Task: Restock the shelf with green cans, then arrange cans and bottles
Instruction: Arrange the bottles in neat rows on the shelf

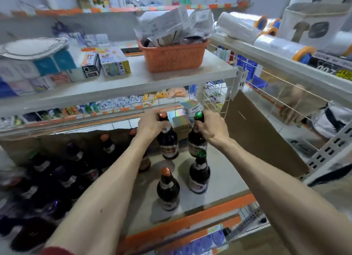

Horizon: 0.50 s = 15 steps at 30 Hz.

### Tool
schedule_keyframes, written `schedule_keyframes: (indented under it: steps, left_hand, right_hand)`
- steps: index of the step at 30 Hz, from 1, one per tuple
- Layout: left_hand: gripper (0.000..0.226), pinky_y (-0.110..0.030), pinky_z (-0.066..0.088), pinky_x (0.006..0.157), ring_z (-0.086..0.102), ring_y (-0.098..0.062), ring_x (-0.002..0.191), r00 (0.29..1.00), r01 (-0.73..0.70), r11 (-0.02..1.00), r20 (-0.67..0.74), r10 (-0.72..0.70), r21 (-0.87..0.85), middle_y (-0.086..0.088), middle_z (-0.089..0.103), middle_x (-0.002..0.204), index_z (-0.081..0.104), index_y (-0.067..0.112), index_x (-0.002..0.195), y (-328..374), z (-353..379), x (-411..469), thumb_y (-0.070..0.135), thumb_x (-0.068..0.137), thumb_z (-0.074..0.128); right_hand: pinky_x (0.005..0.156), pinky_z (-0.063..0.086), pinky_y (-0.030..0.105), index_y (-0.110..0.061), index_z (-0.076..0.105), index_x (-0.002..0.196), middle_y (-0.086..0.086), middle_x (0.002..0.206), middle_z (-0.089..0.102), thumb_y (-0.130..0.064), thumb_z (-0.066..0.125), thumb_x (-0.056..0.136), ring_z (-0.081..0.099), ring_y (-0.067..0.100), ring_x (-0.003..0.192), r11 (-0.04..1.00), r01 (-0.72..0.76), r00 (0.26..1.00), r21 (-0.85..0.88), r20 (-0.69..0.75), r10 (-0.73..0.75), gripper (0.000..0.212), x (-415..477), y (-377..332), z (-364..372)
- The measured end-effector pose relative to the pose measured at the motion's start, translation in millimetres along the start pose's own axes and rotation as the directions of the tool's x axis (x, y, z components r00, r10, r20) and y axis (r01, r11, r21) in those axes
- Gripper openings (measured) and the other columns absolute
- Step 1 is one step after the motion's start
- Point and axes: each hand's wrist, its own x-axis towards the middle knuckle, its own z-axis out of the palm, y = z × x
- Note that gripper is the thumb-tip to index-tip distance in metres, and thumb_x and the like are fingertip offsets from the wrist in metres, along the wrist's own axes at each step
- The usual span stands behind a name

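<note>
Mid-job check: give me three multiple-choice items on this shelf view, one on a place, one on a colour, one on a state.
1. Where is the basket?
A) on the floor
B) on the upper shelf
C) on the cardboard

2. What colour is the cap of the right bottle, held by the right hand?
A) green
B) blue
C) white

3. What is the left hand doing?
A) hanging idle
B) pressing flat on the shelf
C) gripping a bottle neck

Answers:
1 B, it stands on the white board above the bottle row.
2 A, a green cap shows above the fingers.
3 C, its fingers curl round the neck of the left bottle.
</note>
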Motion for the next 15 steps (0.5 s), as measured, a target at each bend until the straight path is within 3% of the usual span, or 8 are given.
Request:
schedule_keyframes:
  steps: [2,6,11,15]
  left_hand:
    - [0.016,-0.029,0.034,0.052,0.059,-0.022,0.067,1.000,0.011,0.999,-0.024,-0.010,0.036,0.001,0.060,0.065,0.063,0.017,0.069,-1.6,-20.4,-6.9,0.018,0.078,0.076]
    - [0.028,-0.027,0.028,0.047,0.047,-0.015,0.056,0.998,0.043,0.994,-0.059,-0.037,0.105,0.005,0.049,0.057,0.056,0.018,0.059,-8.5,-55.2,-29.1,0.022,0.079,0.076]
    - [0.031,-0.030,0.035,0.052,0.050,-0.017,0.054,0.980,0.197,0.972,-0.057,-0.191,0.127,-0.001,0.057,0.059,0.063,0.012,0.064,-41.8,-84.6,-56.4,0.035,0.074,0.079]
    - [0.038,-0.030,0.034,0.054,0.048,-0.018,0.054,0.962,0.273,0.949,-0.073,-0.264,0.156,-0.002,0.054,0.055,0.064,0.005,0.066,-71.4,-101.3,-79.5,0.040,0.073,0.080]
  right_hand:
    - [0.074,0.048,0.039,-0.007,0.062,0.108,0.017,0.104,0.068,-0.026,0.060,0.094,0.064,0.037,0.097,0.998,0.058,0.998,0.006,0.002,-0.058,0.024,0.5,-18.3,-1.9]
    - [0.074,0.050,0.038,-0.007,0.063,0.099,0.015,0.100,0.068,-0.028,0.062,0.093,0.064,0.034,0.092,0.991,0.132,0.990,0.028,0.038,-0.133,0.023,-3.6,-51.9,4.8]
    - [0.070,0.049,0.037,-0.007,0.060,0.096,0.015,0.096,0.067,-0.029,0.062,0.092,0.064,0.034,0.091,0.978,0.205,0.966,0.021,0.155,-0.206,0.022,-18.6,-83.9,22.3]
    - [0.061,0.044,0.033,-0.006,0.058,0.084,0.009,0.077,0.062,-0.029,0.062,0.093,0.061,0.032,0.076,0.965,0.261,0.939,0.026,0.227,-0.260,0.025,-36.7,-105.7,42.1]
